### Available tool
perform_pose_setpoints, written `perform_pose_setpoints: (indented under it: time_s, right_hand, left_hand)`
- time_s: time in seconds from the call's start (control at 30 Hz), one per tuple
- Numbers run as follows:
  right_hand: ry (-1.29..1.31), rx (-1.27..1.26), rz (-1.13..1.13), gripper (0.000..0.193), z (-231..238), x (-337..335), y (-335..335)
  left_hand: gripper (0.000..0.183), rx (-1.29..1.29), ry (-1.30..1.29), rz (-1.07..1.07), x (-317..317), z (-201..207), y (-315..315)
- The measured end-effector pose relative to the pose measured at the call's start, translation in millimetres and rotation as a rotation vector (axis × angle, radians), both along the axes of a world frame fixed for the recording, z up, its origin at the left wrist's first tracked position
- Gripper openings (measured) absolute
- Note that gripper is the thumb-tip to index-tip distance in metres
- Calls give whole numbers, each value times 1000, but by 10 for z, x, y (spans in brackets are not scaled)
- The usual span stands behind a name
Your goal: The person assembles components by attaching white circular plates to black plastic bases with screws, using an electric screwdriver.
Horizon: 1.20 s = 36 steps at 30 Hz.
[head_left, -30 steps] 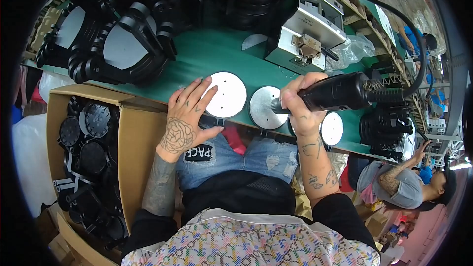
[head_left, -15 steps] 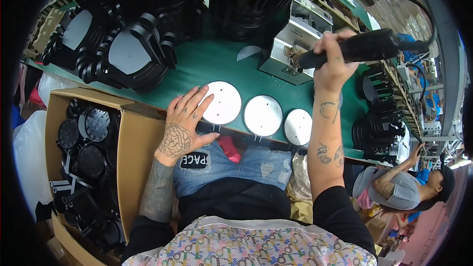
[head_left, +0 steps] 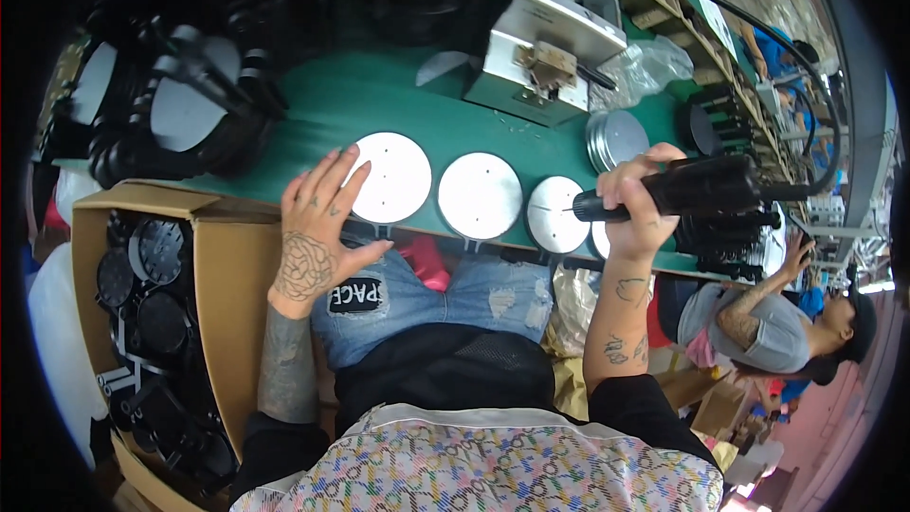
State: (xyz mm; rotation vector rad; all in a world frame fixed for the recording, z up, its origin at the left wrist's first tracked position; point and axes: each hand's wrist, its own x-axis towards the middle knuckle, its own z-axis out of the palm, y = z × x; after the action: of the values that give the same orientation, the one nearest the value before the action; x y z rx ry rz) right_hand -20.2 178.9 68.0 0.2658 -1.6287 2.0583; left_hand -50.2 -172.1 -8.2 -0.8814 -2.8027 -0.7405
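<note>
My left hand point(head_left: 322, 218) lies with fingers spread at the left rim of a round white plate point(head_left: 393, 180) at the table's front edge. My right hand point(head_left: 643, 199) is wrapped round a black corded electric screwdriver point(head_left: 701, 188). Its thin bit points left over a smaller round plate point(head_left: 552, 220); whether the tip touches it I cannot tell. Between them lies another round white plate point(head_left: 481, 194). Part of one more plate point(head_left: 599, 239) shows below the screwdriver. The plates have small holes and dark undersides.
A metal box-shaped screw feeder point(head_left: 526, 81) stands behind the plates on the green table point(head_left: 322, 104). A stack of discs point(head_left: 616, 137) is right of it. Black round-based parts crowd the back left. A cardboard box point(head_left: 232, 275) of black parts stands at left; a co-worker point(head_left: 739, 313) is at right.
My right hand has brought the screwdriver from the screw feeder's front back toward me, over the smaller plate. My left hand stays spread by the leftmost plate. The whole view has shifted slightly.
</note>
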Motion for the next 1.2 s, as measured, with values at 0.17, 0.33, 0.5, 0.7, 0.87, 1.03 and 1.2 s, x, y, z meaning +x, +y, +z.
perform_pose_setpoints:
  time_s: [0.17,0.33,0.5,0.7,0.87,1.03,1.2]
  right_hand:
    - [-27,103,-14,41,-65,100,61]
    - [-80,135,-43,40,-66,90,58]
    - [-82,112,-12,35,-122,107,68]
    - [-67,80,38,31,-143,92,103]
    - [-109,118,58,32,-81,-4,60]
    - [116,-59,39,38,295,-426,-135]
    - [230,-54,-65,32,577,-1101,-417]
  left_hand:
    - [99,-23,0,7,-9,6,23]
    - [99,-29,5,5,4,-8,26]
    - [95,-25,-2,11,7,-12,31]
    - [95,-3,25,9,-1,-18,23]
    - [97,-13,13,14,2,-12,16]
    - [95,-7,21,16,-5,-25,12]
    - [96,21,26,13,23,-58,3]
